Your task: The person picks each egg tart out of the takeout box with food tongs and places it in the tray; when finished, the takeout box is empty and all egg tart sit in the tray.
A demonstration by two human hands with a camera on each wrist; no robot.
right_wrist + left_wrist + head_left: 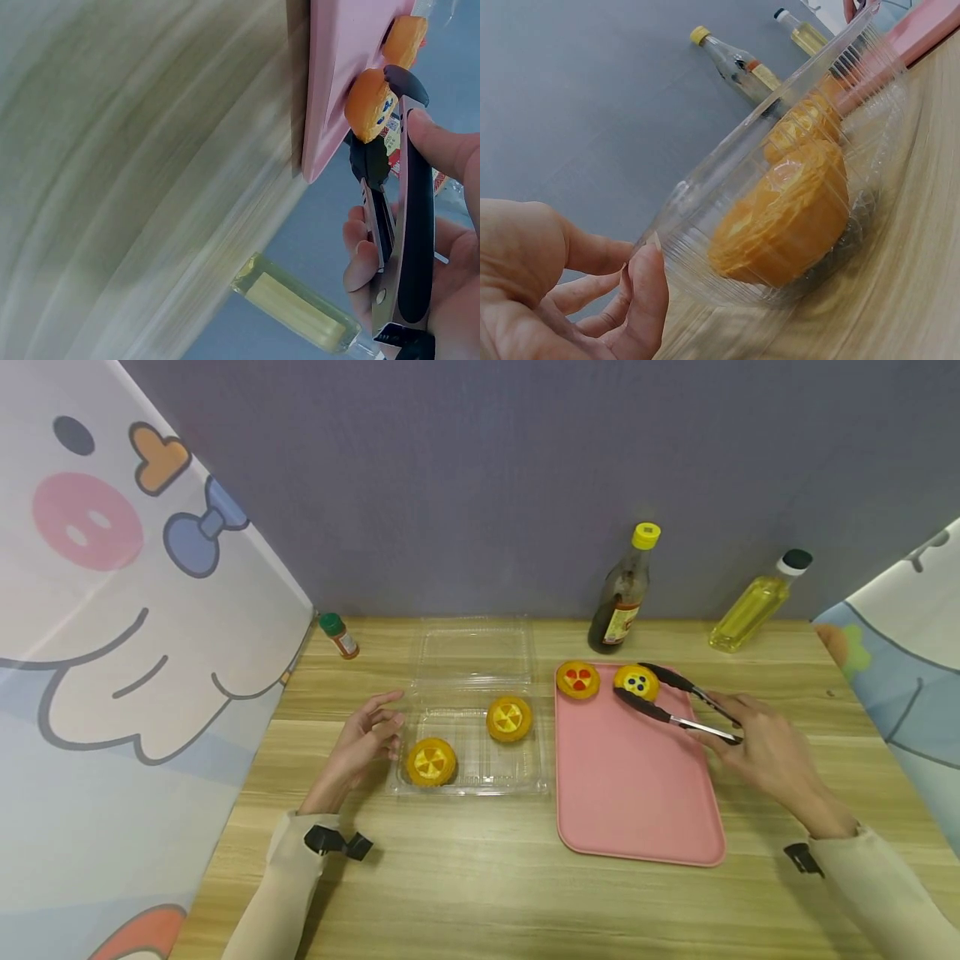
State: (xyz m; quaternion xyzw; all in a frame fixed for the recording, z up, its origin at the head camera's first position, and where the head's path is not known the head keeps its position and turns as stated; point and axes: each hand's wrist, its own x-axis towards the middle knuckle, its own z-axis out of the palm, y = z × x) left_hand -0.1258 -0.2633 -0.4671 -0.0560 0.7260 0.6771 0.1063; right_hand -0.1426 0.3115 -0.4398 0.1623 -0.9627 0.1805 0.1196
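Observation:
At the left edge of a clear plastic clamshell container (480, 787), my left hand (363, 739) pinches the rim between thumb and finger. Inside it sit two egg tarts with yellow wedge tops: one tart (431, 762) at front left, another tart (509, 719) at back right. My right hand (765, 752) grips black-tipped metal tongs (416, 217). Their tips stand on either side of a tart with blue dots (636, 682) at the back of the pink tray (637, 777). Left of it on the tray is a tart with red pieces (577, 680).
Behind the tray, a dark sauce bottle (621, 602) with a yellow cap stands by the grey wall. A bottle of yellow oil (753, 610) is farther right. A small green-capped spice jar (340, 636) stands at back left. The container's lid (474, 652) lies folded back.

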